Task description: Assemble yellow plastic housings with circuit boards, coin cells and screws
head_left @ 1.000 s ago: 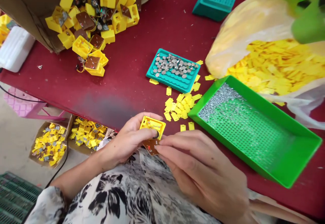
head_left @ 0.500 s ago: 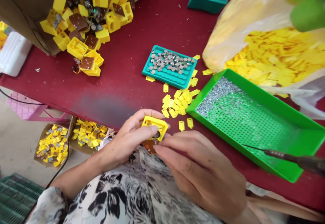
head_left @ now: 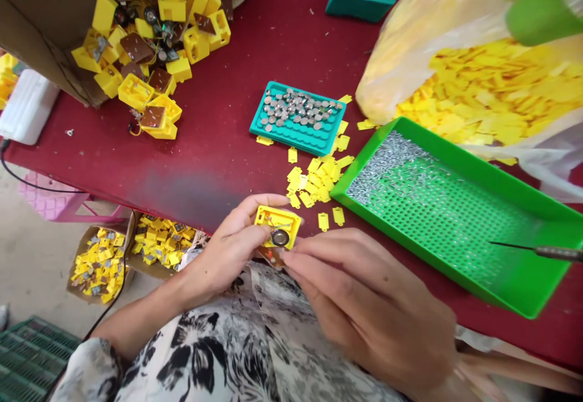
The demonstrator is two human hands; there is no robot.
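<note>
My left hand [head_left: 232, 238] is closed around a small yellow plastic casing [head_left: 292, 223], its open side turned up and the thumb across the lower left edge. Inside the casing sit a round dark disc with a metal rim [head_left: 279, 237] and thin wires. A brown panel [head_left: 272, 256] sticks out below the casing. At its right edge, my right hand [head_left: 368, 305] has thumb and fingertips pinched together, partly hiding it. Loose yellow tabs [head_left: 314, 180] lie on the table just beyond my hands.
A green tray [head_left: 455, 256] of screws is at right, a screwdriver [head_left: 551, 252] over it. Beyond are a teal tray [head_left: 300, 138] of metal discs and a bag [head_left: 387, 68] of yellow pieces. Yellow casings [head_left: 170, 7] spill from a carton [head_left: 40, 19]. Filled boxes [head_left: 98, 262] stand below.
My left thumb has drawn back left, uncovering the round disc in the casing. The screwdriver has shifted right and slightly up. My right hand remains at the brown panel.
</note>
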